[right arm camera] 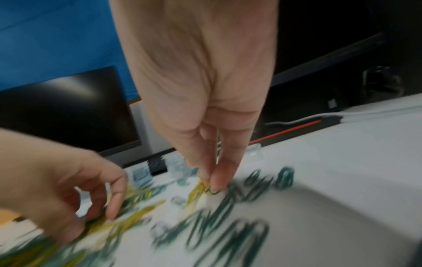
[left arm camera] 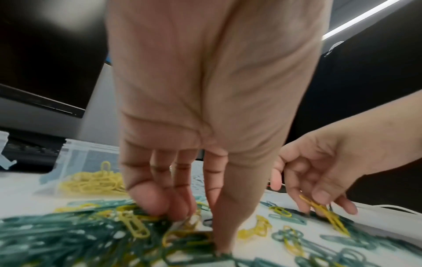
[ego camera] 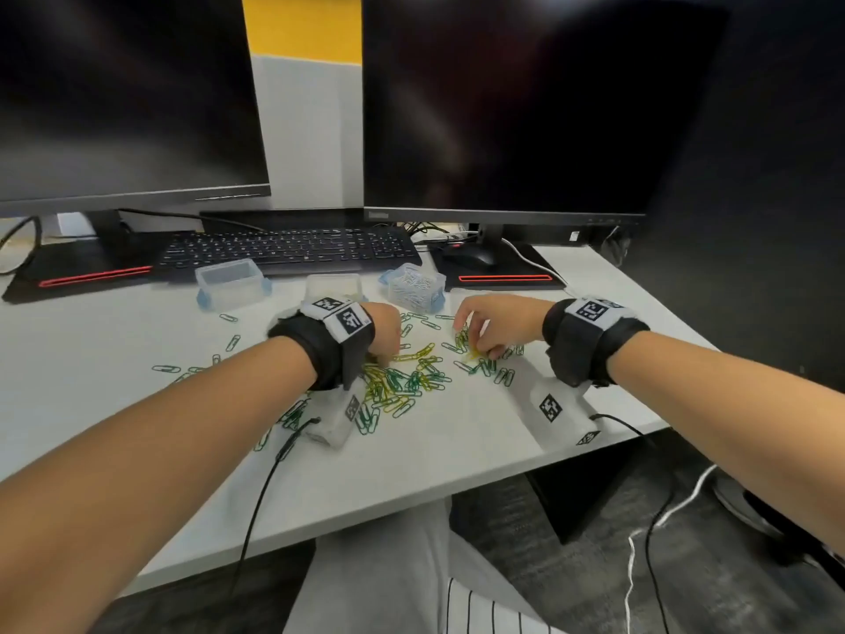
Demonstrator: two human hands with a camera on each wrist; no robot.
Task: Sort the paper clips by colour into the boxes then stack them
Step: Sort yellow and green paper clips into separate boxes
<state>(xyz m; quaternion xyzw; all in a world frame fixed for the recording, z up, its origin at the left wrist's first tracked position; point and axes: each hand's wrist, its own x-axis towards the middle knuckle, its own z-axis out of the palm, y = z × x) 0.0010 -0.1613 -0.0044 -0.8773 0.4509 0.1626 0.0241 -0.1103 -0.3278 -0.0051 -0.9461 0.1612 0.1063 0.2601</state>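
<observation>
A mixed pile of green and yellow paper clips [ego camera: 402, 382] lies scattered on the white desk [ego camera: 114, 404]. My left hand [ego camera: 379, 356] reaches down into the pile's left side, its curled fingers and thumb [left arm camera: 221, 233] closing on a yellow clip [left arm camera: 191, 221]. My right hand [ego camera: 478, 352] pinches a few yellow clips [right arm camera: 198, 189] between thumb and fingertips, just off the desk at the pile's right side. A clear box of yellow clips [left arm camera: 95, 180] stands behind the left hand. Further back are an empty clear box [ego camera: 231, 283] and a box of white clips [ego camera: 414, 286].
A keyboard [ego camera: 288, 249], a mouse [ego camera: 471, 256] and two dark monitors [ego camera: 503, 107] stand behind the boxes. Loose green clips [ego camera: 167, 369] lie to the left. Wrist-camera cables [ego camera: 260, 491] hang over the desk's front edge.
</observation>
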